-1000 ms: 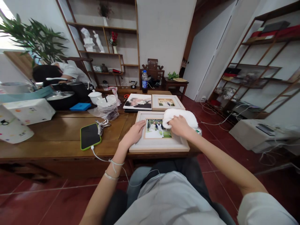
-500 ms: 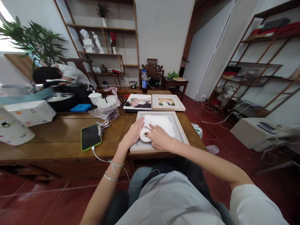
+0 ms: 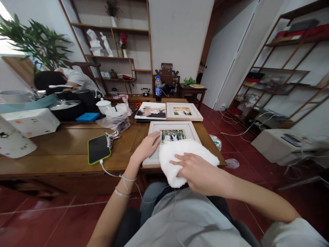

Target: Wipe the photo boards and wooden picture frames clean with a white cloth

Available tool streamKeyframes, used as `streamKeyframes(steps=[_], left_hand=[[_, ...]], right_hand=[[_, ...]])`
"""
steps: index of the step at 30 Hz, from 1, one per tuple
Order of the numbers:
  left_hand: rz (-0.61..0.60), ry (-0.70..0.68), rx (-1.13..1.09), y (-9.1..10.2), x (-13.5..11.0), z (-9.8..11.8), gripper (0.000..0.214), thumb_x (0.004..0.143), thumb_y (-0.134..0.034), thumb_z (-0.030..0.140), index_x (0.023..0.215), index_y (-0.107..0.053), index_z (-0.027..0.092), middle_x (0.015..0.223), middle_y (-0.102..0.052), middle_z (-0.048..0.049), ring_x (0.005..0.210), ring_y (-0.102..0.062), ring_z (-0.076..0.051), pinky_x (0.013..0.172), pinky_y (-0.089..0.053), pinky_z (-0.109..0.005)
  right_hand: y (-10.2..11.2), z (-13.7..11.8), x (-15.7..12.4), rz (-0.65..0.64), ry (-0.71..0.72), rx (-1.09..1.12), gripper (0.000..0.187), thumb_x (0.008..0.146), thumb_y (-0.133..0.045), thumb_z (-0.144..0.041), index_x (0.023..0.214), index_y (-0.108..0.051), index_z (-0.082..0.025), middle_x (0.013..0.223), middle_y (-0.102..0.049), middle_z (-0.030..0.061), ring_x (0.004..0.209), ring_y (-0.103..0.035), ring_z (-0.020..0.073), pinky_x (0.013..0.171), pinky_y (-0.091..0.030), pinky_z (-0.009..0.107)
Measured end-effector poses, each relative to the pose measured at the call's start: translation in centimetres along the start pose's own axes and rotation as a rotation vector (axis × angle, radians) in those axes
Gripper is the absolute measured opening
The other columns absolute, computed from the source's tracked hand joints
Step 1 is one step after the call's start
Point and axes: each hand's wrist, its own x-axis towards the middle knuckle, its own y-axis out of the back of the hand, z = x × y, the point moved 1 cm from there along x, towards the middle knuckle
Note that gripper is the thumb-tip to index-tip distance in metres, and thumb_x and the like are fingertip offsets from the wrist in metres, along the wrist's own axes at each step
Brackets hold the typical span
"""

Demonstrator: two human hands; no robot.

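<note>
A light picture frame (image 3: 154,158) lies on the wooden table in front of me, with a small photo (image 3: 172,134) of two people in its middle. My left hand (image 3: 147,147) rests flat on the frame's left side, fingers stretched out. My right hand (image 3: 197,171) grips a white fluffy cloth (image 3: 189,148) at the near right of the frame. Covering the lower right of the frame and part of the photo, the cloth hangs past the table's near edge. Some of the right fingertips are sunk in its folds.
Behind lie a second framed photo (image 3: 183,112) and a large print (image 3: 151,111). A bottle (image 3: 158,88) stands beyond them. On the left are a charging phone (image 3: 99,149), a lidded cup (image 3: 104,105), pots and a tissue pack (image 3: 32,121). Another person (image 3: 74,78) leans over the table.
The right hand has pulled the cloth toward me and to the right, uncovering the photo. The cloth has spread out from a bunch. The left hand stays on the frame, fingers now apart from the cloth.
</note>
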Motion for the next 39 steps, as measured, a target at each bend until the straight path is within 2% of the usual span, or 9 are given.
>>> streamKeyframes(steps=[4,8,12,17,21,24,28,33,39], left_hand=[[-0.013,0.002,0.014,-0.2,-0.1,-0.3,0.042,0.09,-0.04,0.032,0.125,-0.054,0.014,0.135,-0.05,-0.0108,0.126,-0.045,-0.023,0.107,-0.034,-0.041],[-0.01,-0.014,0.014,-0.2,-0.1,-0.3,0.041,0.09,-0.04,0.032,0.123,-0.055,0.013,0.134,-0.05,-0.0119,0.127,-0.044,-0.023,0.108,-0.033,-0.041],[0.0,-0.024,0.004,-0.1,-0.1,-0.3,0.041,0.09,-0.041,0.033,0.122,-0.056,0.013,0.133,-0.051,-0.0121,0.126,-0.044,-0.023,0.108,-0.033,-0.041],[-0.014,-0.017,0.004,-0.2,-0.1,-0.5,0.041,0.091,-0.04,0.033,0.123,-0.056,0.013,0.134,-0.05,-0.0121,0.127,-0.043,-0.023,0.108,-0.033,-0.041],[-0.009,-0.024,0.002,-0.3,-0.1,-0.7,0.042,0.091,-0.04,0.033,0.124,-0.055,0.011,0.134,-0.05,-0.0131,0.127,-0.044,-0.023,0.108,-0.033,-0.039],[-0.011,-0.024,0.007,-0.4,0.0,-0.9,0.042,0.091,-0.041,0.032,0.123,-0.055,0.011,0.134,-0.05,-0.0131,0.127,-0.043,-0.023,0.108,-0.033,-0.039],[-0.013,-0.022,0.008,-0.5,0.0,-1.0,0.041,0.091,-0.04,0.033,0.123,-0.056,0.013,0.134,-0.05,-0.0114,0.128,-0.043,-0.023,0.108,-0.033,-0.041],[0.004,-0.021,0.003,-0.6,0.0,-1.0,0.041,0.091,-0.04,0.033,0.123,-0.055,0.012,0.135,-0.05,-0.0123,0.127,-0.043,-0.023,0.108,-0.033,-0.041],[-0.012,-0.009,0.006,-0.4,0.0,-0.7,0.041,0.09,-0.04,0.032,0.124,-0.055,0.014,0.135,-0.049,-0.0102,0.128,-0.042,-0.023,0.108,-0.032,-0.043]], right_hand=[[0.4,1.7,-0.6,-0.053,-0.173,0.025,0.035,0.068,-0.046,-0.003,0.088,-0.071,-0.018,0.112,-0.065,0.0106,0.106,-0.058,0.0255,0.088,-0.042,0.037],[-1.0,5.0,0.6,-0.042,-0.325,-0.026,0.035,0.068,-0.047,-0.004,0.087,-0.071,-0.019,0.115,-0.064,0.0105,0.105,-0.059,0.0263,0.088,-0.042,0.037],[-2.1,9.0,2.5,0.097,-0.363,-0.12,0.043,0.066,-0.045,-0.001,0.096,-0.07,-0.019,0.132,-0.053,0.0086,0.121,-0.047,0.0268,0.098,-0.035,0.041],[-0.6,13.0,4.4,0.389,-0.442,-0.256,0.045,0.071,-0.042,0.0,0.106,-0.067,-0.015,0.142,-0.042,0.0069,0.135,-0.026,0.0279,0.106,-0.025,0.048],[-1.4,14.1,6.1,0.374,-0.407,-0.34,0.043,0.074,-0.04,0.002,0.099,-0.07,-0.016,0.143,-0.041,0.0047,0.137,-0.019,0.0291,0.108,-0.015,0.054],[-3.6,14.2,7.2,0.224,-0.36,-0.316,0.042,0.071,-0.044,0.002,0.101,-0.069,-0.014,0.139,-0.046,0.0089,0.135,-0.022,0.0315,0.107,-0.017,0.054],[-4.9,13.6,7.5,0.116,-0.341,-0.286,0.04,0.072,-0.045,0.0,0.102,-0.067,-0.011,0.137,-0.047,0.012,0.124,-0.038,0.0317,0.098,-0.033,0.046],[-3.1,10.6,5.5,-0.004,-0.343,-0.218,0.033,0.071,-0.045,-0.002,0.091,-0.069,-0.013,0.103,-0.067,0.015,0.095,-0.059,0.0258,0.078,-0.041,0.033],[0.1,4.8,2.4,-0.113,-0.213,-0.089,0.026,0.068,-0.047,-0.009,0.08,-0.068,-0.018,0.082,-0.069,0.0099,0.074,-0.062,0.0224,0.064,-0.037,0.03]])
